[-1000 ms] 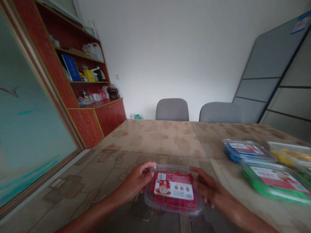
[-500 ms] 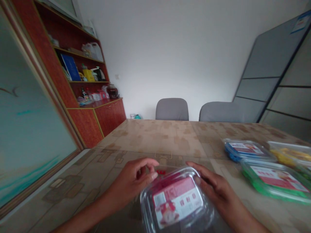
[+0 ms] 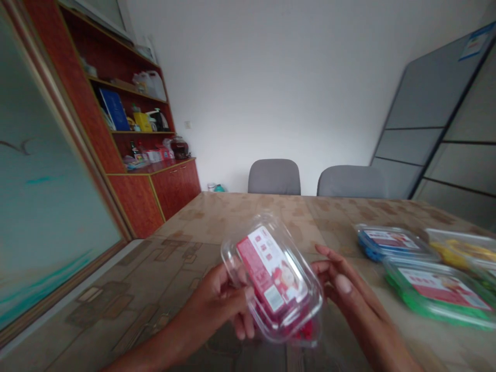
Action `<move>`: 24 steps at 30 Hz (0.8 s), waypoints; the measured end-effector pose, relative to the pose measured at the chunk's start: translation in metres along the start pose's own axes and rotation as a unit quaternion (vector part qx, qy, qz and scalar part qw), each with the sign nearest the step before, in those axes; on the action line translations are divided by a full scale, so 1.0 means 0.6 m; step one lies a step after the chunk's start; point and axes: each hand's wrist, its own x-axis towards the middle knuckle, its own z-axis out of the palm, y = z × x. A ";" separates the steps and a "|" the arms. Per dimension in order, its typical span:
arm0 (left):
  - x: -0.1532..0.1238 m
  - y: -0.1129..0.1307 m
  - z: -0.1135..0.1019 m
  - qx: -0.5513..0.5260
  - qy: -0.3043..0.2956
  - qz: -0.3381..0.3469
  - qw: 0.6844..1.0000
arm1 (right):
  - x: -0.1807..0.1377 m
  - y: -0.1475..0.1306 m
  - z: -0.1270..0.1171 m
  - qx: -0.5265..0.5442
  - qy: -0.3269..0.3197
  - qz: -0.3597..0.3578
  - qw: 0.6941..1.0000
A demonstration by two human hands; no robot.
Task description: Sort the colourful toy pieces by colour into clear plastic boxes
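Observation:
My left hand grips the left edge of a clear plastic food container, thumb on top and fingers curled beneath. The container is tilted over the near part of the table, and its lid bears a pink-and-white label. Red contents show through the plastic at its lower right; how far the lid is closed I cannot tell. My right hand is open just right of the container, fingers apart and partly bent, close to its edge.
On the right of the patterned table are lidded clear containers with blue contents, green contents and yellow contents. Two grey chairs stand behind the table. A red-brown shelf cabinet is at the left.
The container has turned round, so its label faces another way, and has moved up. My left hand has taken hold of its left edge; my right hand has let go of it.

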 end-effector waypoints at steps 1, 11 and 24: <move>0.001 -0.001 0.002 -0.020 0.021 0.014 0.999 | -0.001 0.003 0.003 0.002 -0.026 0.006 1.000; 0.004 0.000 -0.035 0.111 0.025 0.068 0.991 | 0.019 0.012 0.000 -0.039 0.002 0.018 0.999; 0.048 -0.068 -0.078 0.267 0.030 0.003 0.963 | 0.024 0.094 0.012 -0.259 -0.046 0.056 0.963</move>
